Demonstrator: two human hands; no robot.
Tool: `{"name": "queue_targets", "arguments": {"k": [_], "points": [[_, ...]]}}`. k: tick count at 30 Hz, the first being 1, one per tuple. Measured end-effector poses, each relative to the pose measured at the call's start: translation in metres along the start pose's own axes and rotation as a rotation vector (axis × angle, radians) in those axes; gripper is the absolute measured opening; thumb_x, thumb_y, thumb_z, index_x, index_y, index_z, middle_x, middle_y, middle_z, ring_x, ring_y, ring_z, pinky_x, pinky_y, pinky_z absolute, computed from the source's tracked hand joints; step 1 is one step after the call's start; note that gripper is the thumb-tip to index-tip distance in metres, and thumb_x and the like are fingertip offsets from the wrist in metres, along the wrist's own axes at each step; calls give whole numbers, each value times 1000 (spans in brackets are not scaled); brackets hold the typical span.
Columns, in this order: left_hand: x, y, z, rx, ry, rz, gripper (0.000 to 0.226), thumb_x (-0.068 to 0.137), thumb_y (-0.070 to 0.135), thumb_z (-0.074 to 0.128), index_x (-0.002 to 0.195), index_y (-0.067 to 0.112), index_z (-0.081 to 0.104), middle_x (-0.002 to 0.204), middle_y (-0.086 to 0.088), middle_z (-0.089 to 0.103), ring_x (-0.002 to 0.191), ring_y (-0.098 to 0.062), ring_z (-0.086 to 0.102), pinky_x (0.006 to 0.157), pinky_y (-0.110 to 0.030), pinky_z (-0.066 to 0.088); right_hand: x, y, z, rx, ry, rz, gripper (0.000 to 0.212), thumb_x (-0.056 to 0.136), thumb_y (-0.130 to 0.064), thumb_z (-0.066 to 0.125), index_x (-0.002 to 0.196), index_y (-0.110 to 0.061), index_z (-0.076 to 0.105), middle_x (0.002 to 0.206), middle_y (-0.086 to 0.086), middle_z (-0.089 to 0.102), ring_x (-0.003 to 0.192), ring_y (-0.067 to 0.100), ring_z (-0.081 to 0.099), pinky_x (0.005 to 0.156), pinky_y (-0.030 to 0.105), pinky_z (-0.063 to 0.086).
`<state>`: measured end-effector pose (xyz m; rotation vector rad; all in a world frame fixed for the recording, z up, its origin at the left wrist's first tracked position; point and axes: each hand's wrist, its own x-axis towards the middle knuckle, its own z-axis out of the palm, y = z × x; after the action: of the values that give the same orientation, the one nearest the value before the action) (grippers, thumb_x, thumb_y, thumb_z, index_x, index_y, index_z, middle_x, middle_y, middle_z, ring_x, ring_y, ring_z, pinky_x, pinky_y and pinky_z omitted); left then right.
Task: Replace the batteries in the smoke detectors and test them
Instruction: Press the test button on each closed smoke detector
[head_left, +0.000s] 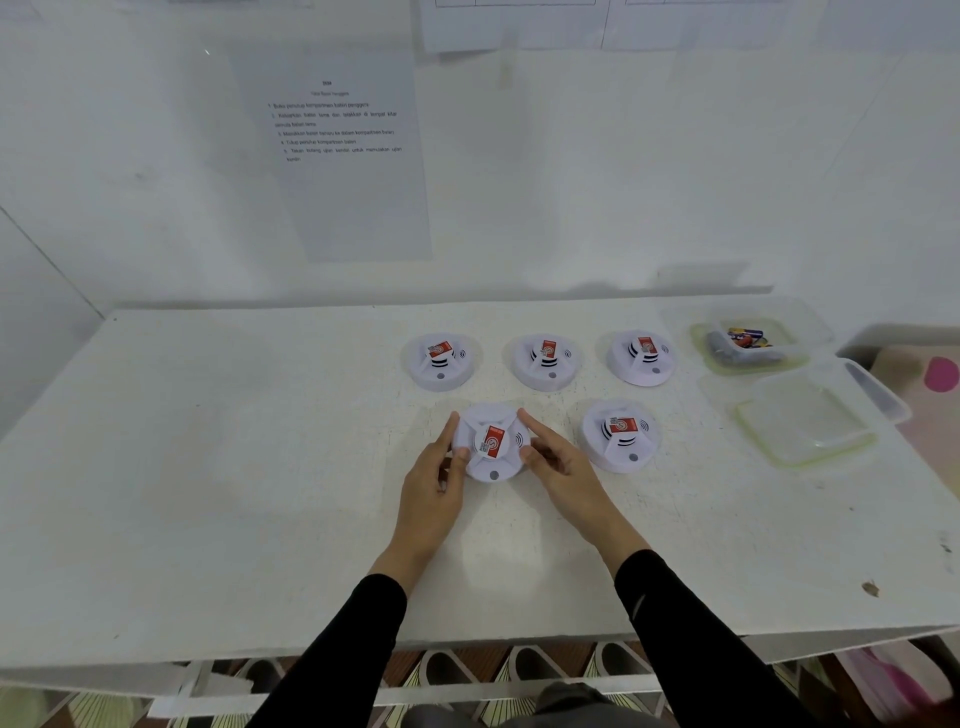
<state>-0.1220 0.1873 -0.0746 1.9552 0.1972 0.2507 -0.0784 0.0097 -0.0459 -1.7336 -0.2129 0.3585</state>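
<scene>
Several white round smoke detectors with red labels lie on the white table (234, 467). Three stand in a back row: left (441, 361), middle (546, 361), right (641, 358). One more (619, 435) lies in the front row at the right. The front-left detector (491, 441) sits between my hands. My left hand (439, 480) grips its left edge, thumb on top near the label. My right hand (558, 462) holds its right edge, index finger stretched along the far rim. A clear tub (748, 343) at the back right holds batteries (745, 338).
A second clear tub (810, 421) stands in front of the battery tub, near the table's right edge. A printed instruction sheet (337, 156) hangs on the wall behind. The table's front edge runs just below my forearms.
</scene>
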Motion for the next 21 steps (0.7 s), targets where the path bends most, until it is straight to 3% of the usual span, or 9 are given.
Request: {"name": "queue_targets", "arguments": {"k": [10, 15, 18, 21], "points": [[-2, 4, -2, -9, 2, -1, 47, 102, 32, 47, 147, 34, 35, 130, 28, 47, 109, 28, 43, 86, 1, 37, 0, 1, -1, 9, 4, -1, 43, 99, -22, 52, 136, -44, 46, 105, -13, 64, 96, -10, 59, 87, 6, 44], [-3, 7, -1, -56, 73, -73, 36, 100, 31, 51, 134, 33, 43, 110, 15, 66, 91, 11, 61, 73, -7, 45, 3, 6, 4, 13, 57, -3, 44, 98, -26, 55, 137, -43, 45, 114, -3, 65, 109, 6, 61, 97, 21, 46], [-2, 6, -2, -53, 101, -66, 27, 101, 32, 49, 127, 30, 54, 116, 20, 63, 99, 10, 59, 79, -7, 44, 3, 7, 9, 15, 141, 8, 30, 96, -26, 58, 124, -34, 53, 112, -8, 66, 109, 8, 60, 97, 26, 47], [0, 3, -1, -20, 112, -39, 33, 103, 27, 46, 132, 21, 58, 125, 15, 62, 112, 9, 55, 88, -2, 39, 3, 6, 12, 18, 188, 9, 25, 97, -28, 55, 122, -28, 58, 116, -15, 64, 107, -2, 58, 94, 20, 46]]}}
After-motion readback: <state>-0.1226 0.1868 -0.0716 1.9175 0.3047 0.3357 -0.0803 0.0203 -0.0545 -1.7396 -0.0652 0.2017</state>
